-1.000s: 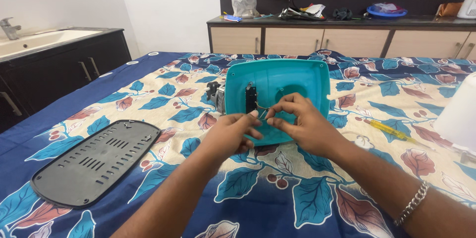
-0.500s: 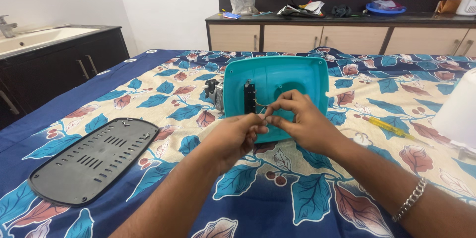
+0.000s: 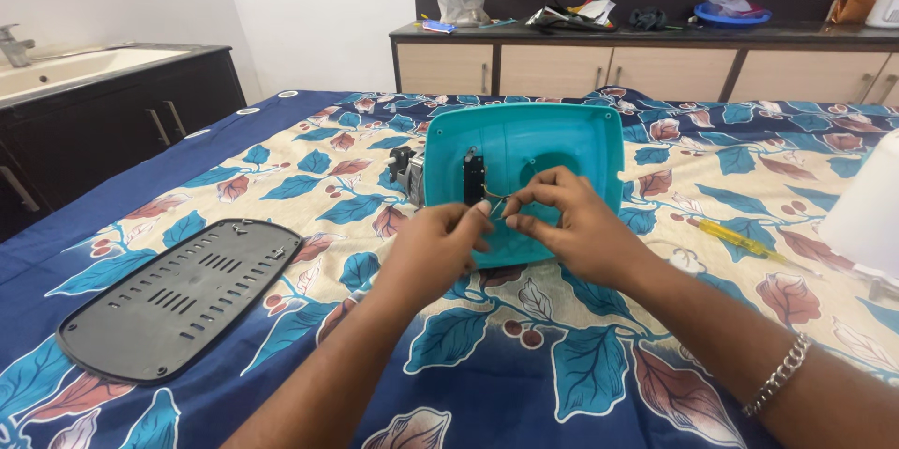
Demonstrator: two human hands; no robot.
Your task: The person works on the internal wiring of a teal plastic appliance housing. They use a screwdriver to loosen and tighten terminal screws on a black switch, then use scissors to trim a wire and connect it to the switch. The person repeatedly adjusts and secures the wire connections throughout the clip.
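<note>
A teal plastic appliance housing (image 3: pixel 552 145) lies open side up on the leaf-patterned bedsheet (image 3: pixel 309 168), with a small black part (image 3: pixel 474 177) fixed inside and a motor (image 3: pixel 405 168) at its left edge. My left hand (image 3: pixel 435 248) and my right hand (image 3: pixel 571 224) meet in front of the housing. Both pinch thin wires (image 3: pixel 496 201) that lead from the black part. My fingertips nearly touch each other.
A dark grey slotted base plate (image 3: pixel 178 294) lies on the sheet at the left. A yellow-handled screwdriver (image 3: pixel 740 241) rests at the right, near a white object (image 3: pixel 866 215) at the edge. A sink counter (image 3: pixel 84 70) stands left, a cluttered sideboard (image 3: pixel 646 56) behind.
Both hands stay pinched on the wires at the housing with only slight finger movement. The view has shifted a little.
</note>
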